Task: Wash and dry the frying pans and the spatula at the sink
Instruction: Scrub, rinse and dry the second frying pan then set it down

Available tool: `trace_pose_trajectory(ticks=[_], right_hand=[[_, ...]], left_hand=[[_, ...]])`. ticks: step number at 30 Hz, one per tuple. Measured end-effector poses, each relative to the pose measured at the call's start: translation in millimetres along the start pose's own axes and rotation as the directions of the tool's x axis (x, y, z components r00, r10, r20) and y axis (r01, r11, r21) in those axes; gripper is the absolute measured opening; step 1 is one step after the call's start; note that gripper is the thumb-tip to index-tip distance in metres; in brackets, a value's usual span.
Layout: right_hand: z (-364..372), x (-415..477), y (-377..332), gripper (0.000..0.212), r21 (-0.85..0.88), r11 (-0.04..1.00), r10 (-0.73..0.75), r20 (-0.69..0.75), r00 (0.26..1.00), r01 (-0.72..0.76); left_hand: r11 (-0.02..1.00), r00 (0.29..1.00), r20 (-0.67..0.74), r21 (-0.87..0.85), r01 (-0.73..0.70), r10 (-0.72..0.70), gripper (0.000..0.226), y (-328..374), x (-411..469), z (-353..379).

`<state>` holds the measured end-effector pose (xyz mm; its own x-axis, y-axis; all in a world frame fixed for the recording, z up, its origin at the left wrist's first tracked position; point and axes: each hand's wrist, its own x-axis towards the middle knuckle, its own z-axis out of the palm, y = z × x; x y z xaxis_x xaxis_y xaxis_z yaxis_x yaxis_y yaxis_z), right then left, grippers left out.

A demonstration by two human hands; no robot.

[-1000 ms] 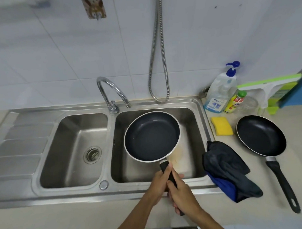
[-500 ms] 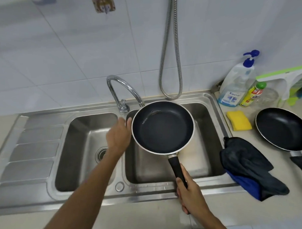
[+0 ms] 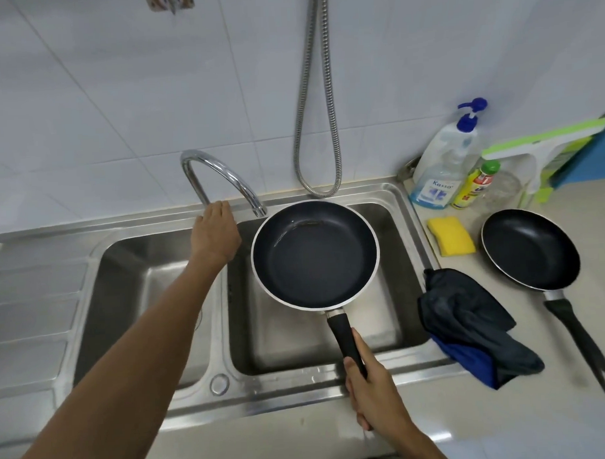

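My right hand point(image 3: 375, 388) grips the black handle of a dark non-stick frying pan point(image 3: 314, 254) and holds it level above the right sink basin point(image 3: 399, 294), just under the spout of the chrome faucet point(image 3: 220, 173). My left hand point(image 3: 215, 232) is stretched out to the faucet's base, fingers bent over the tap handle, which it hides. A second frying pan point(image 3: 529, 247) lies on the counter at the right, its handle pointing toward me. No spatula is in view.
A dark and blue cloth point(image 3: 469, 326) is bunched on the counter at the sink's right rim. Behind it lie a yellow sponge point(image 3: 450, 236), a soap pump bottle point(image 3: 443, 166) and a small yellow bottle point(image 3: 474, 185). The left basin point(image 3: 131, 276) and a metal hose point(image 3: 316, 125) are nearby.
My left hand let go of the pan handle and reached up to the faucet base. My right hand raised the pan toward the spout.
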<state>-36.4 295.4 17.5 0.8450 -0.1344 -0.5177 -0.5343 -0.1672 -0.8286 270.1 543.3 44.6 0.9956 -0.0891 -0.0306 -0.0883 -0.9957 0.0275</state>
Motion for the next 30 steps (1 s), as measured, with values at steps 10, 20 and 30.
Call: trace_pose_trajectory(ticks=[10, 20, 30], right_hand=[[2.3, 9.0, 3.2, 0.059, -0.039, 0.998, -0.055, 0.023, 0.998, 0.056], [10.4, 13.5, 6.8, 0.059, -0.008, 0.998, -0.061, 0.042, 0.997, 0.061], [17.3, 7.0, 9.5, 0.051, -0.076, 0.992, -0.094, 0.051, 0.994, 0.097]], left_hand=[[0.917, 0.972, 0.206, -0.355, 0.183, -0.114, 0.034, -1.8, -68.6, 48.0], [0.404, 0.786, 0.585, -0.681, 0.610, -0.202, 0.057, 91.0, -185.6, 55.9], [-0.244, 0.449, 0.872, -0.401, 0.883, 0.195, 0.062, 173.6, -220.6, 45.4]])
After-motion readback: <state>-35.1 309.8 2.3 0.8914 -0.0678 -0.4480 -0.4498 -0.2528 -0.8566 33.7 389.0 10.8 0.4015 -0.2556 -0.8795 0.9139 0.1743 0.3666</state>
